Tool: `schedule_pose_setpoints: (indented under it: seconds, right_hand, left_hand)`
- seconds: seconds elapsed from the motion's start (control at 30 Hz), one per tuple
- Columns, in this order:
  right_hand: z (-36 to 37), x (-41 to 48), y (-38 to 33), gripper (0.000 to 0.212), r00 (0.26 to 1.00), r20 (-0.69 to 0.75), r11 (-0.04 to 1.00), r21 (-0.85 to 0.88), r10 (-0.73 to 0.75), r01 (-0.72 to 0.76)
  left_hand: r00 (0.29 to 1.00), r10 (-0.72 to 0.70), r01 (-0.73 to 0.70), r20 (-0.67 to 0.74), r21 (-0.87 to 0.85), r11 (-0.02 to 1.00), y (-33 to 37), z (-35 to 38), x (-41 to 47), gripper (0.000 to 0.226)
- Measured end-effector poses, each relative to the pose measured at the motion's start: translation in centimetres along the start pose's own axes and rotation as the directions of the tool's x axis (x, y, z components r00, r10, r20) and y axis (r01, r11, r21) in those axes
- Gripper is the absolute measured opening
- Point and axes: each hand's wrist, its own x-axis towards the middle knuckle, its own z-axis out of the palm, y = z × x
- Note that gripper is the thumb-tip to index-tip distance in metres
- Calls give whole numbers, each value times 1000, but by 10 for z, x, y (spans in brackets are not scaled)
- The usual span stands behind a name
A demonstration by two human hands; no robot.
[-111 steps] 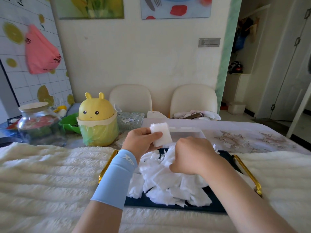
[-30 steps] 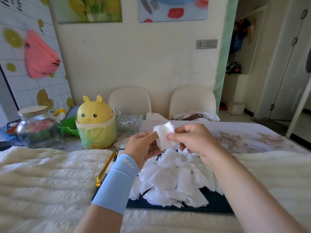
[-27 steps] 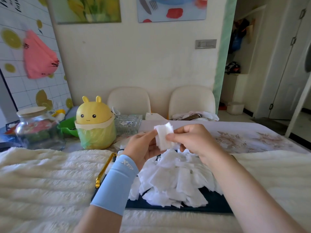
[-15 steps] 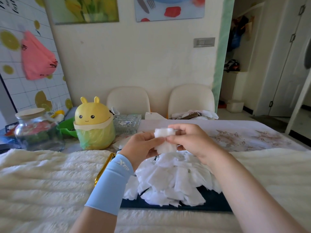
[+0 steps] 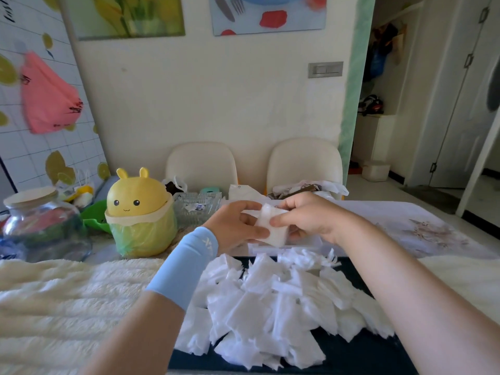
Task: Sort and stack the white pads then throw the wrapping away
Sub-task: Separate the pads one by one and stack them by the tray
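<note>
We pinch a small stack of white pads [image 5: 273,229] between our left hand [image 5: 238,226] and right hand [image 5: 307,217], above the dark tray's [image 5: 351,353] far edge. Loose pads [image 5: 270,301] heap below. Tabletop [image 5: 405,220] lies open rightward; the yellow bunny bin [image 5: 140,215] stands left.

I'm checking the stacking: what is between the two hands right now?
A small stack of white pads, gripped from both sides by the left hand and right hand; the head view shows it.
</note>
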Motion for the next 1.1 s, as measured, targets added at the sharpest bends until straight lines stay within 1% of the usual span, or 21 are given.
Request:
schedule_pose_setpoints:
  seconds: [0.1,0.13,0.2,0.27,0.33,0.4,0.47,0.53,0.6,0.67,0.73,0.77,0.83,0.87,0.9,0.93,1.03,1.1]
  right_hand:
    - [-14,24,-12,25,999,18,989,-143,40,-37]
    - [-18,34,-14,23,999,-16,980,-191,48,-50]
    - [-25,51,-16,12,990,-128,943,-319,51,-90]
    - [-28,69,-11,11,975,-216,860,-485,59,-160]
    - [-23,83,-3,22,967,-236,767,-602,96,-223]
    - [-12,96,6,37,964,-229,699,-667,136,-257]
    - [0,104,13,44,962,-232,662,-701,142,-266]
    - [11,109,20,40,959,-245,631,-725,140,-277]
    - [21,114,25,33,956,-256,601,-745,143,-290]
    - [30,120,28,28,951,-268,611,-730,156,-306]
    - [41,125,26,30,937,-270,679,-648,220,-346]
    - [44,126,24,36,927,-251,724,-579,278,-374]
    - [48,128,22,50,909,-146,820,-393,390,-416]
    - [47,128,21,47,905,-90,864,-272,415,-423]
    - [44,127,21,40,903,-60,888,-170,424,-428]
    - [39,126,22,35,899,-63,891,-119,433,-438]
    - [30,125,28,30,885,-127,879,-118,449,-462]
    - [32,124,29,26,890,-125,889,-91,438,-449]
  left_hand:
    - [999,13,-10,-29,86,996,9,-4,30,62]
    - [998,21,-14,-52,141,990,11,-6,41,61]
    - [994,30,-1,-103,265,964,9,-8,64,55]
    - [990,18,35,-140,371,928,1,-10,80,45]
    - [991,3,67,-136,505,861,-11,-9,90,34]
    - [991,-26,97,-130,576,812,-24,-7,97,29]
    - [989,-68,134,-132,594,793,-32,-6,99,30]
    - [989,-89,143,-119,613,777,-39,-5,102,32]
    - [988,-90,146,-122,602,785,-45,-6,104,34]
    - [986,-84,153,-147,557,817,-49,-7,104,34]
    - [984,-71,148,-164,527,837,-51,-7,104,34]
    - [984,-65,142,-164,520,842,-52,-7,104,33]
    - [984,-52,132,-169,508,851,-55,-7,103,29]
    - [983,-51,133,-176,495,858,-56,-8,103,28]
    - [981,-55,138,-184,479,867,-58,-9,103,29]
    - [980,-54,140,-192,467,873,-60,-10,103,29]
    - [980,-46,131,-196,447,885,-62,-11,102,28]
    - [982,-33,118,-185,472,873,-59,-10,100,30]
